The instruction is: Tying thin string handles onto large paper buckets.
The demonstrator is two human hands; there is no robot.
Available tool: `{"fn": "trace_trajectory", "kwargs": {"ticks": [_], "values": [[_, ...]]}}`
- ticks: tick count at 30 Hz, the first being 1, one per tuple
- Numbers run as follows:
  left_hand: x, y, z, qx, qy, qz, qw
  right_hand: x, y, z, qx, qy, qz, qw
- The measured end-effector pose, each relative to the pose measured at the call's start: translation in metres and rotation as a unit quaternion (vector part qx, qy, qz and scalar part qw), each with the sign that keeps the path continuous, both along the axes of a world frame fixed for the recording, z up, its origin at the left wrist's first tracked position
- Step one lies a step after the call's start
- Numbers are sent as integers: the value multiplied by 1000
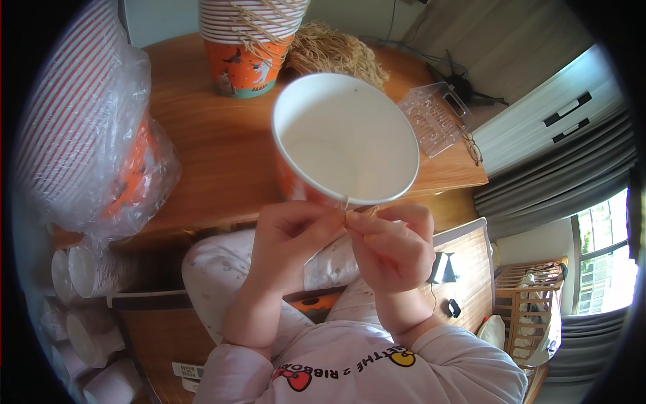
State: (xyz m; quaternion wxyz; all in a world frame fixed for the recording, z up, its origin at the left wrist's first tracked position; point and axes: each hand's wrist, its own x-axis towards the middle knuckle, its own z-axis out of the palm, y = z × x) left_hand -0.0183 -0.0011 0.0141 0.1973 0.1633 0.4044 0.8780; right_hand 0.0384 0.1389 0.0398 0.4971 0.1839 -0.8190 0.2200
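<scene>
A large paper bucket (346, 135), white inside and orange outside, is tipped with its mouth toward me at the table's near edge. At its near rim my left hand (296, 236) and my right hand (396, 244) meet fingertip to fingertip. Both are closed in a pinch on a thin tan twine (346, 200) that passes over the rim. The fingers hide most of the twine. Behind the bucket lies a heap of loose tan twine (336, 52).
A stack of orange patterned buckets (245, 64) with twine hanging from it stands on the wooden table (208, 155). Plastic-wrapped buckets (87, 128) tower at left. At right are a clear plastic tray (434, 118) and eyeglasses (473, 149). More white buckets (91, 337) lie at lower left.
</scene>
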Motion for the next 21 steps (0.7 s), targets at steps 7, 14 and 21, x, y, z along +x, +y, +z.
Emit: {"fn": "trace_trajectory", "kwargs": {"ticks": [7, 14, 21], "values": [[1, 8, 7, 32, -40, -22, 998, 5, -1, 4, -40, -18, 24, 999], [4, 10, 13, -8, -55, -13, 998, 20, -1, 6, -41, -52, -2, 998], [2, 8, 8, -72, 20, 14, 997, 10, -1, -20, -258, -54, 79, 961]]}}
